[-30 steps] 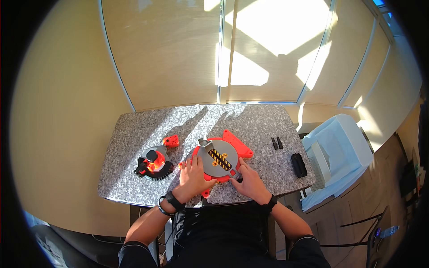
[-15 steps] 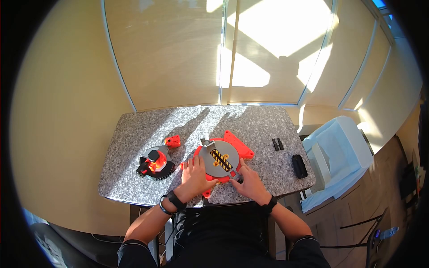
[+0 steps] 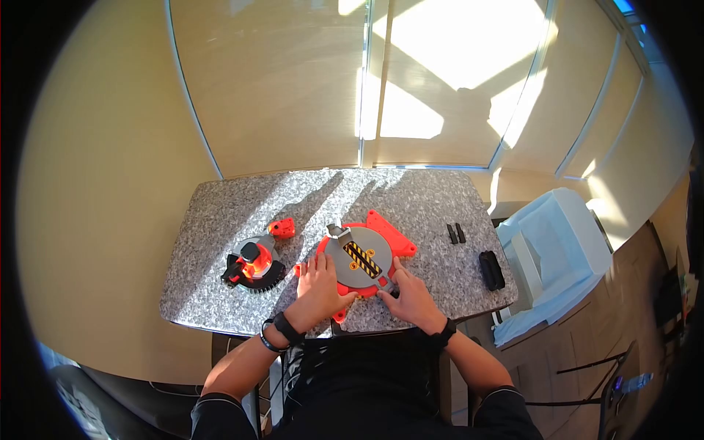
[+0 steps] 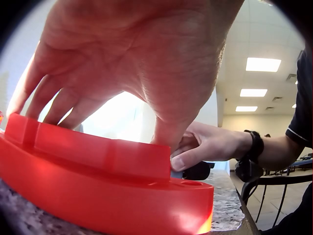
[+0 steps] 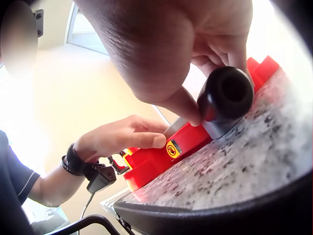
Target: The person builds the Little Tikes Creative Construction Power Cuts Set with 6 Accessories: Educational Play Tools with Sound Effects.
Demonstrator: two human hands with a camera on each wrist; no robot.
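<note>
A toy mitre saw's red base (image 3: 394, 235) lies on the speckled table with a grey round turntable (image 3: 341, 265), striped yellow and black, on top. A grey bracket (image 3: 338, 232) stands at the turntable's far edge. My left hand (image 3: 317, 287) rests on the base's left side, fingers straight and spread, thumb toward the front. On the front right side my right hand (image 3: 413, 299) holds the base, thumb and bent fingers on either side of a black round handle (image 5: 226, 95). That handle is hidden under the palm in the head view.
Left of the base sits a red and grey saw head (image 3: 254, 265) with a black toothed edge, beside a small red block (image 3: 281, 229). Two thin black pieces (image 3: 456, 233) and a black case (image 3: 491, 270) lie to the right. A blue-draped white chair (image 3: 557, 257) stands beyond the table.
</note>
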